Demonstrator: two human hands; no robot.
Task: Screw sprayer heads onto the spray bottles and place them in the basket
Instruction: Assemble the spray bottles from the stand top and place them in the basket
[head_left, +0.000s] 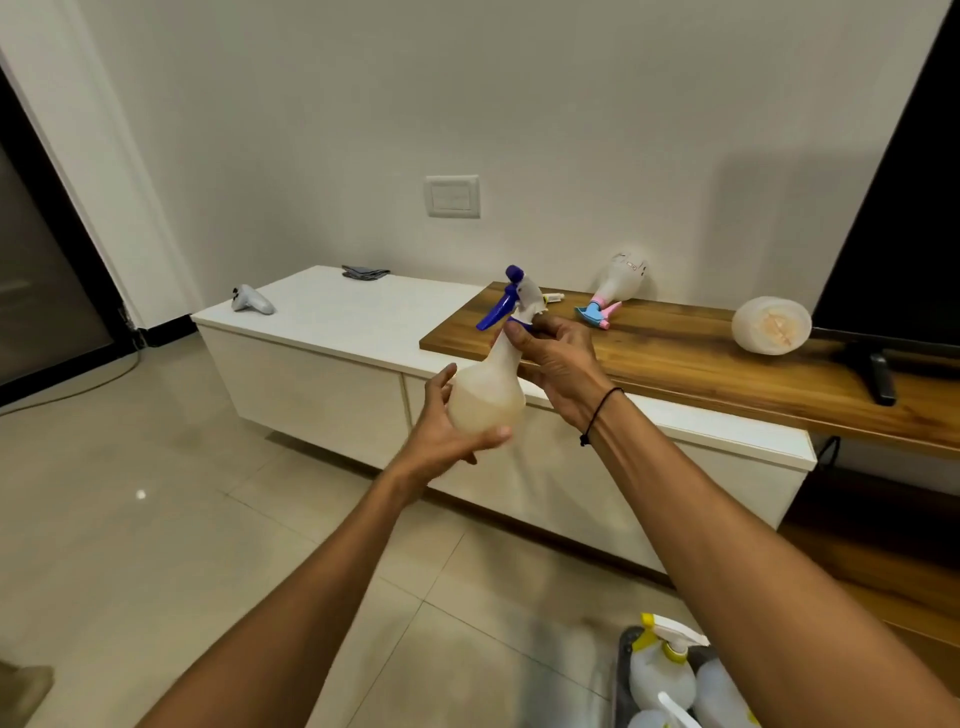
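I hold a translucent white spray bottle (485, 395) in the air in front of the cabinet. My left hand (444, 436) cups and grips its round base. My right hand (558, 358) pinches the collar of the blue and white sprayer head (511, 299) at the bottle's neck. On the wooden shelf (675, 358) lie another bottle with a pink and blue sprayer head (613, 288) and a headless bottle (771, 325) on its side. The dark basket (623, 670) at the bottom edge holds bottles, one with a yellow sprayer head (665, 654).
A long white cabinet (332, 332) stands against the wall, with a game controller (252, 301) and a folded grey cloth (363, 272) on it. A dark TV screen (904, 234) stands at the right on the shelf. Tiled floor spreads to the left.
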